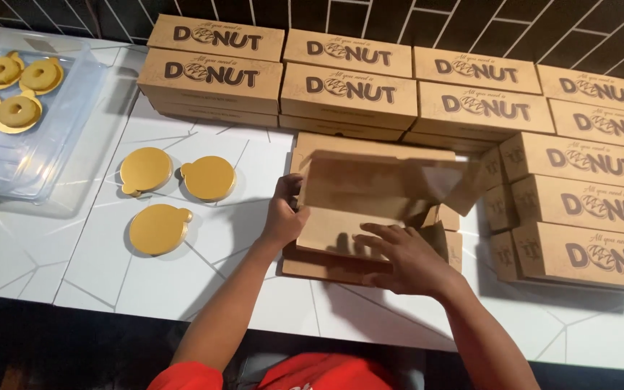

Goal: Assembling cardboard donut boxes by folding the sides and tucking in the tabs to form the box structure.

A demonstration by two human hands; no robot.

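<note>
A brown cardboard box point(370, 191) lies partly unfolded in the middle of the white counter, its lid panel raised. My left hand point(284, 215) grips the box's left wall. Over its front edge, my right hand point(407, 260) rests with fingers spread, pressing on the bottom panel. A flat stack of unfolded box blanks point(312, 269) lies under the box.
Closed brown donut boxes point(355, 87) are stacked along the back and down the right side point(586, 202). Three round gold cake boards point(159, 228) lie left of the box. A clear plastic tray point(37, 137) with several glazed donuts point(17, 110) stands at far left. The counter's front edge point(182, 310) runs near me.
</note>
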